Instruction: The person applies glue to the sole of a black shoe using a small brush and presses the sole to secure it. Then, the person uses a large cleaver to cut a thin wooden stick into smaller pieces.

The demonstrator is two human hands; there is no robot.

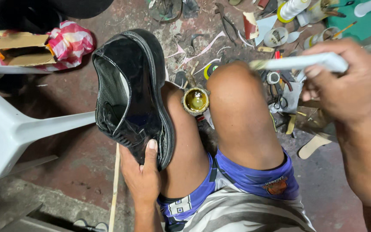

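Note:
My left hand grips the heel end of a glossy black shoe, held on its side against my left knee with its opening facing left. My right hand is closed around a white brush handle whose bristled tip points left over my right knee. Between my knees on the floor stands a small open tin of yellowish glue.
A white plastic chair stands at the left. A cardboard box in a pink-and-white bag lies at the upper left. Scissors, tape rolls, scraps and tools litter the reddish floor at the upper right; a tan insole lies beside my right leg.

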